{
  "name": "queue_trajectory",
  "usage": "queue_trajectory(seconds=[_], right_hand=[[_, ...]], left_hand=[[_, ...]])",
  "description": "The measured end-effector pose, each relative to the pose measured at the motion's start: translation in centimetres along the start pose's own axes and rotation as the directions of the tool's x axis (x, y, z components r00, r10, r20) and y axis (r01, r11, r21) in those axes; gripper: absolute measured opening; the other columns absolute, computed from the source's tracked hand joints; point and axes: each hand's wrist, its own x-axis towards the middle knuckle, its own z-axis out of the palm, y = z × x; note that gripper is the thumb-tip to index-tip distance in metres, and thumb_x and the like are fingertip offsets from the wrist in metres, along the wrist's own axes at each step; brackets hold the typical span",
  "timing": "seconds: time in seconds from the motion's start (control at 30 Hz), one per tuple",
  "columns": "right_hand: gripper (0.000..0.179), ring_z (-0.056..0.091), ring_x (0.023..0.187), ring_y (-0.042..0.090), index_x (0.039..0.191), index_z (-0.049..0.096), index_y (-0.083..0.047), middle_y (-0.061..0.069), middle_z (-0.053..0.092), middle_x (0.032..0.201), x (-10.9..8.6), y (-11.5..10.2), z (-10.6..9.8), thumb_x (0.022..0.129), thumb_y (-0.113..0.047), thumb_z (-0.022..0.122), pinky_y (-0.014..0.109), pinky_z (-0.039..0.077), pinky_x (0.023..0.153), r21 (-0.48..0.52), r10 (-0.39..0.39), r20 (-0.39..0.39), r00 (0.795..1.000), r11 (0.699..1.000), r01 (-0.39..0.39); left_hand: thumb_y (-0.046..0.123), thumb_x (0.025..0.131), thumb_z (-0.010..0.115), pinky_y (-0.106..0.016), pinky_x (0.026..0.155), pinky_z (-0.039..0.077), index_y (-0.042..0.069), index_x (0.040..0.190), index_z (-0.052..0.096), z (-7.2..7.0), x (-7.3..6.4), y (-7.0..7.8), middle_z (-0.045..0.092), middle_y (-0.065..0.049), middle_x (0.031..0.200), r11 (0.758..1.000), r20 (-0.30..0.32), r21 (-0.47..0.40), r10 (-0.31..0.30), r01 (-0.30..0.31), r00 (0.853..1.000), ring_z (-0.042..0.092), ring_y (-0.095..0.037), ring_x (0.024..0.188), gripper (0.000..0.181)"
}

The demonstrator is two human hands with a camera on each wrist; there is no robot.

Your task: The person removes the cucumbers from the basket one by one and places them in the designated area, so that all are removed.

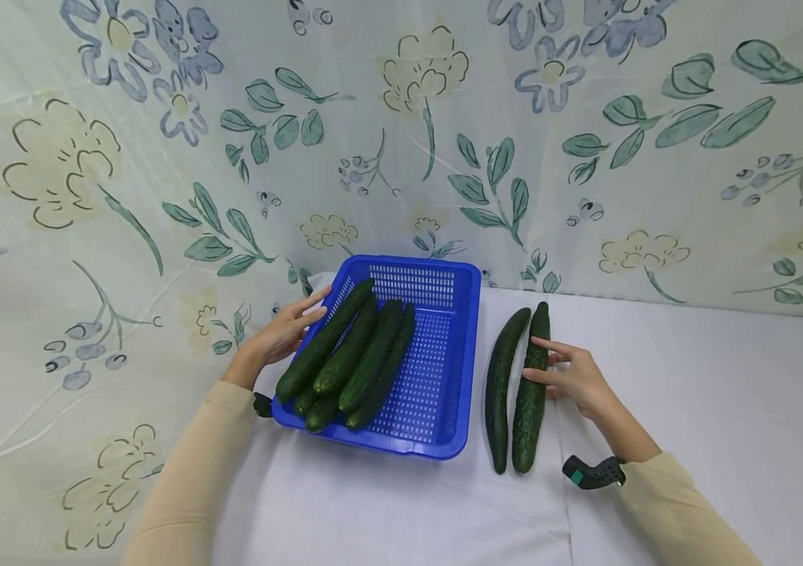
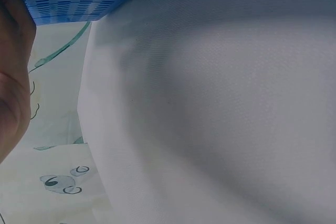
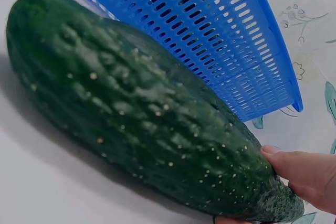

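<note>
My right hand grips a long dark green cucumber that lies on the white cloth. In the right wrist view its thumb presses the near side of this bumpy cucumber, and a fingertip shows under the lower edge. Another cucumber, slightly curved, lies just to the left. My left hand rests against the left side of a blue plastic basket, its fingers fairly straight along the rim. Several cucumbers are piled in the basket's left half; its right half shows bare mesh.
A white cloth covers the table. Behind it and at the left hangs a floral curtain. The basket's slotted wall rises beside the cucumbers in the right wrist view.
</note>
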Motion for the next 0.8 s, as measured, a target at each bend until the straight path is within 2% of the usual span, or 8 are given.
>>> queue_trajectory(seconds=[0.2,0.5,0.8], right_hand=[[0.072,0.057,0.065,0.018,0.150,0.040,0.001,0.030,0.039,0.125,-0.08,-0.31,0.29,0.089,-0.009,0.077,0.031,0.057,0.058,-0.030,0.010,-0.010,1.000,0.999,-0.010],[0.072,0.064,0.071,0.019,0.150,0.039,0.002,0.035,0.037,0.130,-0.15,-0.44,0.37,0.090,-0.012,0.076,0.037,0.060,0.067,-0.029,0.031,0.005,1.000,0.999,-0.031],[0.073,0.069,0.073,0.022,0.150,0.038,0.004,0.037,0.037,0.132,-0.20,-0.68,0.09,0.090,-0.014,0.076,0.040,0.061,0.067,-0.043,0.036,0.022,0.999,0.998,-0.035]], left_hand=[[0.029,0.108,0.043,-0.036,0.081,0.058,0.031,0.159,0.027,0.01,-0.04,-0.06,0.049,-0.014,0.142,1.000,-0.003,-0.007,0.005,-0.005,1.000,0.068,-0.021,0.103,0.053],[0.029,0.108,0.044,-0.035,0.080,0.059,0.031,0.159,0.027,0.12,-0.04,-0.02,0.050,-0.013,0.140,1.000,-0.005,-0.015,0.006,-0.006,1.000,0.068,-0.021,0.104,0.054],[0.028,0.108,0.043,-0.035,0.081,0.058,0.030,0.159,0.026,0.15,-0.04,-0.05,0.048,-0.013,0.143,1.000,-0.004,-0.026,0.004,-0.004,1.000,0.067,-0.020,0.106,0.054]])
